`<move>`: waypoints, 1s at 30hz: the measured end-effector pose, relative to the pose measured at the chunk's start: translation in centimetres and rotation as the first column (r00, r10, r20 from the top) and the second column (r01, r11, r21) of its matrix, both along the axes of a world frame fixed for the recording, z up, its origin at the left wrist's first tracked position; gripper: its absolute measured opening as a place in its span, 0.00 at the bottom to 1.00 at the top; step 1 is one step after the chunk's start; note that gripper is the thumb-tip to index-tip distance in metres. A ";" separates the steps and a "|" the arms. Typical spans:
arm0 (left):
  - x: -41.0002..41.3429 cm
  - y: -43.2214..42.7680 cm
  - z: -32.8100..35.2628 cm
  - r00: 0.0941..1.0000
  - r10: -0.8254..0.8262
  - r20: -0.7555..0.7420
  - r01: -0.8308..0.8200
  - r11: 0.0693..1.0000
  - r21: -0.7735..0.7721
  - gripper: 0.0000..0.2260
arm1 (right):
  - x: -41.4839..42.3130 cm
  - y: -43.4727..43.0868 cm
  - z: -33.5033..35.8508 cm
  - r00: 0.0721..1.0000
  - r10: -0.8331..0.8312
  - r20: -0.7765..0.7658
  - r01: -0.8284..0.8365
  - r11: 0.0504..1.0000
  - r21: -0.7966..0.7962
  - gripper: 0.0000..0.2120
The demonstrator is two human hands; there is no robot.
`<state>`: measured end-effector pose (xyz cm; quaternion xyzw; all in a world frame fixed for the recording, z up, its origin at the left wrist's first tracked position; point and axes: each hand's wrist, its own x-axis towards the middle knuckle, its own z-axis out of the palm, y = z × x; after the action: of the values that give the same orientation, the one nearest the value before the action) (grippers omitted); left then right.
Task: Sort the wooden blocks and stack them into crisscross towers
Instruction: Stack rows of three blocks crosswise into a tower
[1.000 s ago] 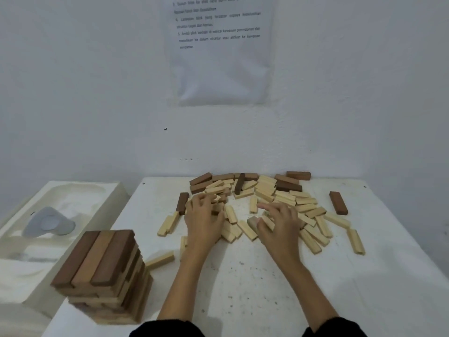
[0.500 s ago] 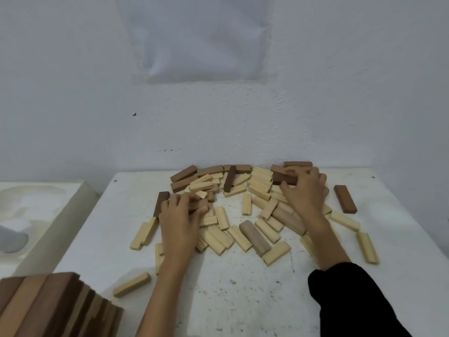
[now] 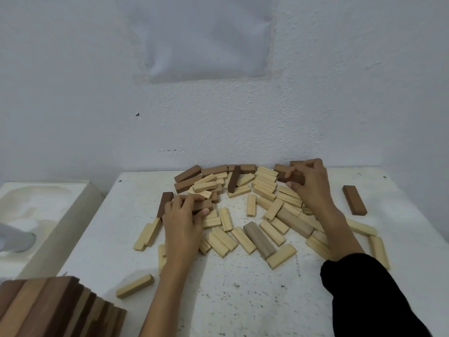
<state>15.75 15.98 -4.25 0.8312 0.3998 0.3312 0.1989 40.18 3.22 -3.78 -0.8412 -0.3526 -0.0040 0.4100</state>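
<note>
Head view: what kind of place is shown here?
Likely a plain indoor room set up for a block exercise: a white table against a white wall, a sheet taped there, loose wooden blocks.

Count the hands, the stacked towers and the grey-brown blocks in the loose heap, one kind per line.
Hands: 2 (left hand gripping brown blocks, right hand gripping a dark brown block)
Stacked tower: 1
Grey-brown blocks in view: 2
Total: 5

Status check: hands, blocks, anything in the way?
Left hand grips brown block, pile's left side. Right hand grips dark block at the back. Tower near left, partly out of frame; lone light block lies near it.
</note>
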 end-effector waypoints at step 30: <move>-0.1 -0.1 0.1 1.000 -0.010 0.028 0.011 0.999 -0.047 0.09 | 1.6 -2.4 0.2 0.991 0.129 0.044 -0.122 0.984 -0.133 0.23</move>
<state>15.67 15.84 -4.12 0.8237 0.4003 0.3320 0.2257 41.78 0.82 -3.61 -0.8419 -0.4151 0.0226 0.3441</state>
